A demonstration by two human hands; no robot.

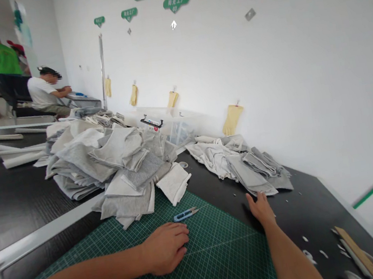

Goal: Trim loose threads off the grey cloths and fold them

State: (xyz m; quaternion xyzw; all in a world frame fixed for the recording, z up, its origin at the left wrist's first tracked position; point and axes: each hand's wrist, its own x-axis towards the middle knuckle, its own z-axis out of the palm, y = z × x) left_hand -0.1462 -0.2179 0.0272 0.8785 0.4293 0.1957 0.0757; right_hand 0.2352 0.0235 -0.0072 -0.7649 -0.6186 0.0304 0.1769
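My left hand rests palm down on the green cutting mat, fingers loosely bent, with nothing visible in it. Just beyond its knuckles lie blue thread snips, points to the right. My right hand reaches past the mat's right edge to a smaller pile of folded grey cloths. Its thumb stands apart, and the fingertips are at the near edge of the lowest cloth; whether they press on it is hard to see. A large heap of grey and white cloths overlaps the mat's far left part.
Behind the heap stands a clear plastic box with a black handle. A tape roll lies between the piles. White tubes lie at the left. Scraps and a wooden strip are at the right. Two people are farther back.
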